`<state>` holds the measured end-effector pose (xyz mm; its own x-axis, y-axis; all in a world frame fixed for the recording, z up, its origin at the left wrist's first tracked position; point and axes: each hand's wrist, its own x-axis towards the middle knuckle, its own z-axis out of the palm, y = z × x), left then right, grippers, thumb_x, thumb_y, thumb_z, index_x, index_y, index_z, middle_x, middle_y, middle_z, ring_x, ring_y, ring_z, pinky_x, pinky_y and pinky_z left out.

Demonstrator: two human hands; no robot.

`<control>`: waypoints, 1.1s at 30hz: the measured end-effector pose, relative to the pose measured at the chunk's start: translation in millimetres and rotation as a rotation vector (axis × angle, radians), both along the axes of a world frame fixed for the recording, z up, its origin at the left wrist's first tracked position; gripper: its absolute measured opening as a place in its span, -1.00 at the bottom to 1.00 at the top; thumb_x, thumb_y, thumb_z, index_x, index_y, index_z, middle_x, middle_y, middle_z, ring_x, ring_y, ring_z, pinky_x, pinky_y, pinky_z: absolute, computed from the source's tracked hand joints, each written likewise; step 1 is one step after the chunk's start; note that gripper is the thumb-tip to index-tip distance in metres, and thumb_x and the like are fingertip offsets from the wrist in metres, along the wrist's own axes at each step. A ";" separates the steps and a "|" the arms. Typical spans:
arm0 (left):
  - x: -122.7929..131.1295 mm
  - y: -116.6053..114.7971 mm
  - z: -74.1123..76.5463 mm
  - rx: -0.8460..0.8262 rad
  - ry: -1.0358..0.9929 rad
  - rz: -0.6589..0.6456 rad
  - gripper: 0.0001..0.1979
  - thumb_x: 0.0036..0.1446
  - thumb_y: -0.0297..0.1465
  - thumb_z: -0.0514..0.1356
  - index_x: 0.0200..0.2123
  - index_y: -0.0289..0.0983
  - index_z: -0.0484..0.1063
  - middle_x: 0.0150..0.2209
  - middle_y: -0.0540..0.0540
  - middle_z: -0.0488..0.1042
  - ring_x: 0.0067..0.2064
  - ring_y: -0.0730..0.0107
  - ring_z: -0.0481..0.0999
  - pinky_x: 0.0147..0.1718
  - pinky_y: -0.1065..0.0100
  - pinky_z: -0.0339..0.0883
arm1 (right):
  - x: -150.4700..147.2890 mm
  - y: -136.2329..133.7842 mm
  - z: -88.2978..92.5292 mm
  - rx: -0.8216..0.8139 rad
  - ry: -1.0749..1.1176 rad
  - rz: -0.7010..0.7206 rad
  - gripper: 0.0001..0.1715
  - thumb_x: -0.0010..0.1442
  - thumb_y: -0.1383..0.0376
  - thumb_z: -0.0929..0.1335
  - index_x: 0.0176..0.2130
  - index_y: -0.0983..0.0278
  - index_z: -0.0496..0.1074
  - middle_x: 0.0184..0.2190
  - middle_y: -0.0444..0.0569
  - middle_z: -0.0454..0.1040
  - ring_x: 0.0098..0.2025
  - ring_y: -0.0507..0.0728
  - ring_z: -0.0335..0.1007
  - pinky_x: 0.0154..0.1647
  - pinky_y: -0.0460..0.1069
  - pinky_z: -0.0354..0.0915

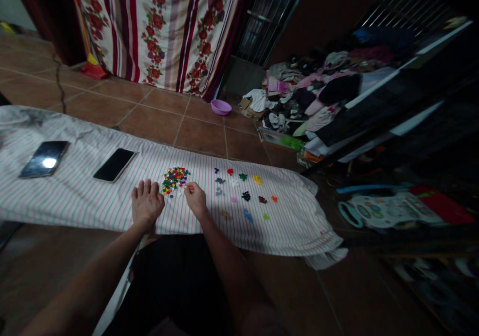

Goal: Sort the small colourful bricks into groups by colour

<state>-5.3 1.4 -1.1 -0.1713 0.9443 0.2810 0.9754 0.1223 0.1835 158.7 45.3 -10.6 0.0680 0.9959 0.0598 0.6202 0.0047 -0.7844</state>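
Head view: cloth (93, 201) above tiles (198, 135), left hand (147, 202) spread, right hand (196, 199) pinching white piece (185, 187).

Cloth (284, 231) wht w/ pink/grn stripes, pcs (175, 179) multicol.

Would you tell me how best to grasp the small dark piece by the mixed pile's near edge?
Probably by pinching the dark piece at its sides, from above and the near side: it's small and lies low on the striped cloth, with the mixed pile beyond it.
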 end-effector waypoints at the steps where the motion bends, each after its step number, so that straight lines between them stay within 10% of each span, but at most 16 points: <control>1: 0.0 -0.1 0.3 -0.003 -0.005 0.000 -0.55 0.21 -0.34 -0.07 0.09 -0.33 0.37 0.23 -0.30 0.30 0.31 -0.05 0.16 0.25 -0.03 -0.04 | 2.5 0.6 0.5 0.013 0.004 0.001 -0.82 0.22 0.29 0.28 -0.19 0.15 0.45 -0.27 -0.17 0.59 -0.21 0.02 0.53 -0.12 -0.10 0.36; 18: -0.1 -1.1 1.3 0.006 0.008 -0.012 -0.56 0.21 -0.34 -0.09 0.07 -0.33 0.37 0.22 -0.31 0.31 0.29 -0.06 0.18 0.23 -0.02 -0.02 | 116.4 19.9 20.9 0.146 -0.203 -0.342 -0.71 0.16 0.31 0.25 -0.20 0.27 0.51 -0.25 -0.03 0.53 -0.22 0.07 0.44 -0.13 -0.07 0.31; 33: -1.4 2.4 -6.6 0.014 0.066 0.002 -0.55 0.22 -0.34 -0.09 0.08 -0.33 0.37 0.21 -0.31 0.33 0.27 -0.08 0.21 0.22 -0.03 0.01 | 177.6 21.4 37.1 -0.161 -0.707 -0.377 -0.77 0.28 0.33 0.26 -0.13 0.22 0.48 -0.20 0.00 0.55 -0.18 0.09 0.44 -0.28 -0.08 0.16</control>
